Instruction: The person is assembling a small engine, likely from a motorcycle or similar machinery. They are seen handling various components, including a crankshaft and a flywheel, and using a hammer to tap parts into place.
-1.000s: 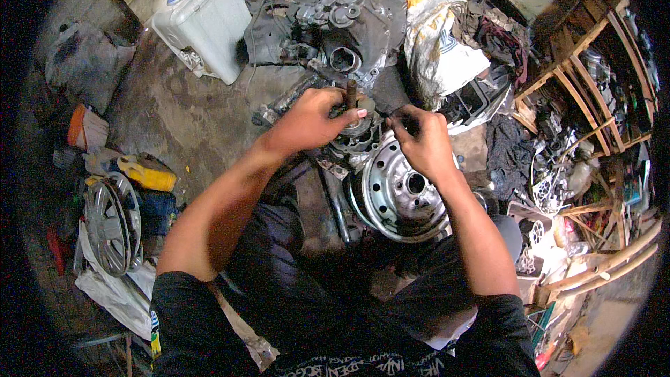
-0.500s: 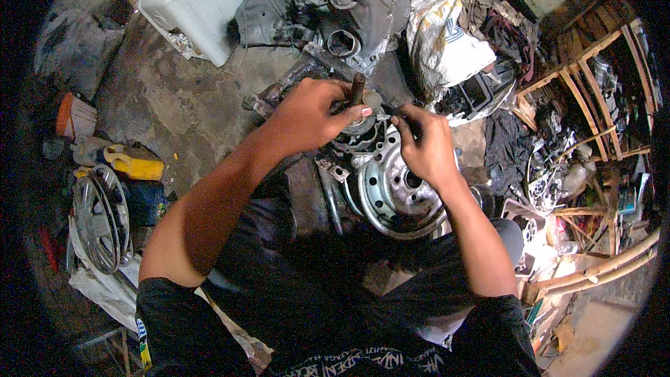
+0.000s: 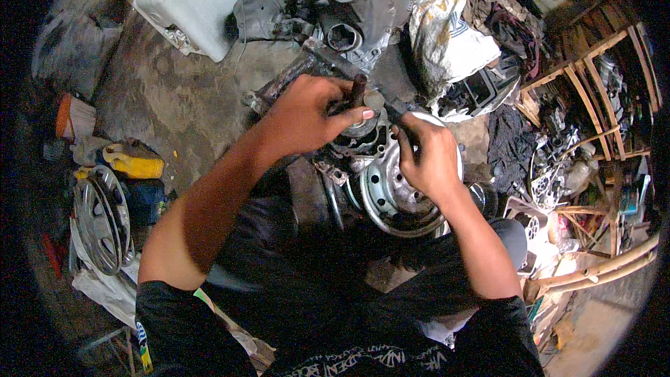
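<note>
My left hand (image 3: 307,115) is closed around an upright rusty-brown metal rod (image 3: 359,88), its thumb lying across the front. Beneath it is a grey metal housing (image 3: 357,141), partly hidden by the hand. A round grey metal disc (image 3: 375,102) shows just right of the rod. My right hand (image 3: 429,157) has its fingers curled around a dark tool (image 3: 395,104) that reaches toward the disc; the tool's kind is unclear. Below the hands lies a silver wheel rim (image 3: 384,199), partly covered by my right hand.
Ahead stands a large grey gearbox casing (image 3: 377,21). A white plastic container (image 3: 192,7) is at far left, a white sack (image 3: 450,31) at far right. Wheel covers (image 3: 101,220) and a yellow bottle (image 3: 139,162) lie left; a wooden rack (image 3: 593,91) stands right.
My right hand and the dark tool have shifted slightly down and to the right. My left hand keeps its grip on the rod. The whole view has tilted a little.
</note>
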`<state>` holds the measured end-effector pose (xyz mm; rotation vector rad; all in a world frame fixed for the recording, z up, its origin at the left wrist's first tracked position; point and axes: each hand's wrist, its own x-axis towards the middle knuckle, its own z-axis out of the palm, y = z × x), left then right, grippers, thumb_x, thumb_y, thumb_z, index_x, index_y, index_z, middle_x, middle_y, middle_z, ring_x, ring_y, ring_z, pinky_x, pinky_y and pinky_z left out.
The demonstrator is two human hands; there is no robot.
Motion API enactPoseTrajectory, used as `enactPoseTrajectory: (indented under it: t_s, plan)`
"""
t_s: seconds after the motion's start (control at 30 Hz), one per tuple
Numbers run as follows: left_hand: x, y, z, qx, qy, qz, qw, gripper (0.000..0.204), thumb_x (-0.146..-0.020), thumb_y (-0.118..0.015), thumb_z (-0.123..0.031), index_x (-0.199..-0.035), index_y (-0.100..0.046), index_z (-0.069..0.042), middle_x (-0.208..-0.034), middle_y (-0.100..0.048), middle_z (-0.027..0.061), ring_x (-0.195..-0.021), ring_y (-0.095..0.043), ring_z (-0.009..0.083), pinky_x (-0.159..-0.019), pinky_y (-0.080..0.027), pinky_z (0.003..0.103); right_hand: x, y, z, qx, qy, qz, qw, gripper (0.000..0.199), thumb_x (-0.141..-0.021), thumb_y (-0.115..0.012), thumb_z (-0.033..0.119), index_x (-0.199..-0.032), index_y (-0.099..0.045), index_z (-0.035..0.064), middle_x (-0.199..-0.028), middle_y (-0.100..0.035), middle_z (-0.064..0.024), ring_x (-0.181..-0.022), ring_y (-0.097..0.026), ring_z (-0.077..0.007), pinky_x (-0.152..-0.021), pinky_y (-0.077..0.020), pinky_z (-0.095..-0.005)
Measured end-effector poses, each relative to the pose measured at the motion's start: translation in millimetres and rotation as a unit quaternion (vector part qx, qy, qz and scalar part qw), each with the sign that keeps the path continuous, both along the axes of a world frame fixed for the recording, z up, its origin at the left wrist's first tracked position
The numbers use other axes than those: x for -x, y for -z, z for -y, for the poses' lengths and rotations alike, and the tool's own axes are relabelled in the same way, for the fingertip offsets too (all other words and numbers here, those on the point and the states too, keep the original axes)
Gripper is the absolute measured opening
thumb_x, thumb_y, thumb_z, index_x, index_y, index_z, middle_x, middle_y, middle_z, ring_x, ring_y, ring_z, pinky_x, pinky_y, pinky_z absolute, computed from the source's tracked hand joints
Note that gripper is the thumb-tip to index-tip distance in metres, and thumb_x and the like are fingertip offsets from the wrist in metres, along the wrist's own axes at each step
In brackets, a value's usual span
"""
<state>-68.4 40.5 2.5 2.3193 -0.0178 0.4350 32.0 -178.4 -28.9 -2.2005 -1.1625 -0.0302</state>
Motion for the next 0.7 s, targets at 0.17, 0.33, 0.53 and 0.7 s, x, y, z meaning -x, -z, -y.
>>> enactPoseTrajectory:
  t_s: [0.17,0.33,0.53,0.7]
  plan:
    - [-2,8,-3,-0.008,0.006,0.038,0.999,0.038,-0.088,-0.077,-0.034,-0.091,-0.073,0.003,-0.082,-0.071,0.0215,-0.076,-0.071,0.0362,-0.071,-0.054,0.04,7,-1,1,0.013,0.003,0.022,1.0,0.019,-0.085,-0.067,0.01,-0.104,-0.068,0.0044,-0.076,-0.067,-0.0242,-0.072,-0.067,-0.0434,-0.067,-0.0525,-0.0524]
    - [-1,3,-1,-0.02,0.004,0.022,1.0,0.038,-0.088,-0.078,-0.035,-0.092,-0.074,0.002,-0.083,-0.072,0.0213,-0.077,-0.071,0.0368,-0.073,-0.054,0.041,3,-4,4,0.037,-0.008,0.006,0.999,0.02,-0.085,-0.068,0.01,-0.104,-0.068,0.0042,-0.08,-0.069,-0.0237,-0.074,-0.068,-0.0427,-0.069,-0.0526,-0.052]
    - [0,8,0,-0.053,-0.03,0.022,0.998,0.038,-0.087,-0.078,-0.036,-0.094,-0.074,0.001,-0.085,-0.072,0.0206,-0.079,-0.071,0.0365,-0.074,-0.054,0.04,15,-3,8,0.007,-0.018,-0.002,1.0,0.009,-0.087,-0.068,0.005,-0.094,-0.066,-0.0003,-0.082,-0.068,-0.0234,-0.079,-0.066,-0.0446,-0.068,-0.0511,-0.048]
    - [0,5,-1,-0.017,-0.006,-0.002,1.0,0.041,-0.087,-0.078,-0.039,-0.096,-0.075,0.001,-0.087,-0.073,0.0207,-0.082,-0.072,0.0358,-0.076,-0.054,0.04,-4,4,3,-0.001,0.0,0.027,1.0,0.025,-0.083,-0.066,0.006,-0.107,-0.068,0.0029,-0.078,-0.068,-0.0244,-0.074,-0.068,-0.0433,-0.068,-0.0517,-0.0531]
